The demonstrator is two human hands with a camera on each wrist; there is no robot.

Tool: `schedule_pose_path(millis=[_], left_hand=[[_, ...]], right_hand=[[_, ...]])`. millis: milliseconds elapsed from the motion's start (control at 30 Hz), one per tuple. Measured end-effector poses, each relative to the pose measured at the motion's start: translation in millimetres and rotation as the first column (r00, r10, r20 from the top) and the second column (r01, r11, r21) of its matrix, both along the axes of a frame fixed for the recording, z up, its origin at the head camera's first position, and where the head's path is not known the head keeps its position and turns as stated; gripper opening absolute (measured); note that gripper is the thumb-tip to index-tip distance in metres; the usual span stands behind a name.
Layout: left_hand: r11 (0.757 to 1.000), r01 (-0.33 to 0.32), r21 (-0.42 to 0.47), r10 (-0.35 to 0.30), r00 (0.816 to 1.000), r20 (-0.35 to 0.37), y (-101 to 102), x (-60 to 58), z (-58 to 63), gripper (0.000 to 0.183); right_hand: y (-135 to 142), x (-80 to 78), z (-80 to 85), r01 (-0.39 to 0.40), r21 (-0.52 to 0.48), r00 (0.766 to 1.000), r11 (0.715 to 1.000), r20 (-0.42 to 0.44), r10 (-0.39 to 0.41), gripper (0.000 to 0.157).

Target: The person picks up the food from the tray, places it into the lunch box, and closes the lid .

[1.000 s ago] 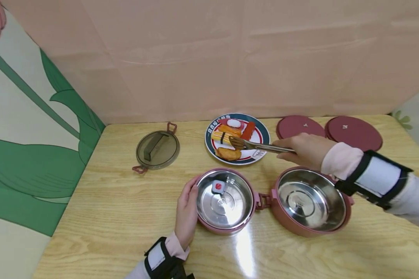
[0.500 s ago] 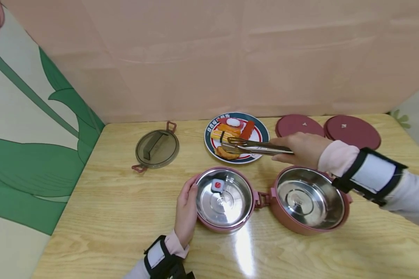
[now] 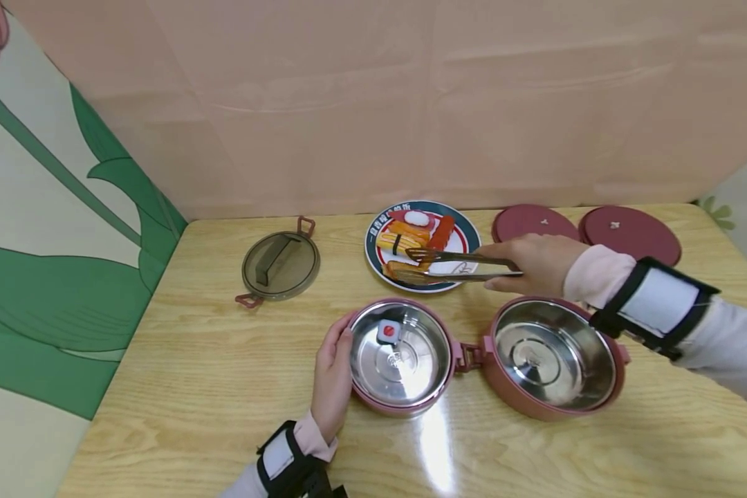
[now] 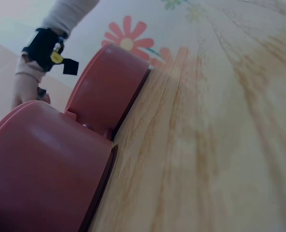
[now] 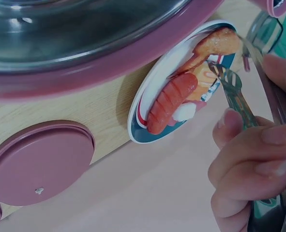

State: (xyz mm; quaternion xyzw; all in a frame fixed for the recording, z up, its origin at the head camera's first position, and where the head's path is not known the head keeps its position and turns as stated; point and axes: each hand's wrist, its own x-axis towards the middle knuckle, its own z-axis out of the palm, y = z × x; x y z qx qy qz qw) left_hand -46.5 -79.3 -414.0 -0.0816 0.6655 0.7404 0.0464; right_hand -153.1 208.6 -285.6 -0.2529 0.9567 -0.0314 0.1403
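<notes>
In the head view my right hand point(image 3: 532, 263) grips metal tongs point(image 3: 485, 258) over a blue-rimmed plate point(image 3: 472, 235) of food. The two tong arms stand apart. A fried drumstick point(image 5: 220, 43) lies between their tips in the right wrist view; whether they touch it I cannot tell. A scored red sausage point(image 5: 169, 104) and a yellow striped piece point(image 3: 395, 242) lie beside it. My left hand point(image 3: 332, 377) rests along the outer wall of a pink steel-lined food container point(image 3: 411, 386), thumb near the rim. A small white block with a red spot point(image 3: 389, 332) sits inside.
A second pink container point(image 3: 554, 398) stands at the right, joined or touching at the handle point(image 3: 469, 358). Two dark red lids point(image 3: 535, 225) lie at the back right. A clear lid with a grip point(image 3: 280, 266) lies at the left. A covered wall rises behind the table.
The tong arms were together over the plate one second ago and have since spread apart. The drumstick has shifted slightly. My left hand has stayed on the container.
</notes>
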Motion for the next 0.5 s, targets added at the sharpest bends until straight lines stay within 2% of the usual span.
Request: schedule_pose_path(millis=[367, 500], left_hand=[[1.000, 0.002, -0.006, -0.002, 1.000, 0.017, 0.1, 1.0, 0.9, 0.040], [1.000, 0.002, -0.010, -0.002, 1.000, 0.015, 0.2, 1.0, 0.6, 0.040]], right_hand=[[-4.6, -17.6, -2.8, -0.045, 0.030, 0.998, 0.999, 0.052, 0.043, 0.059], [-5.3, -25.6, -5.1, -0.051, 0.033, 0.994, 0.998, 0.100, 0.048, 0.060]])
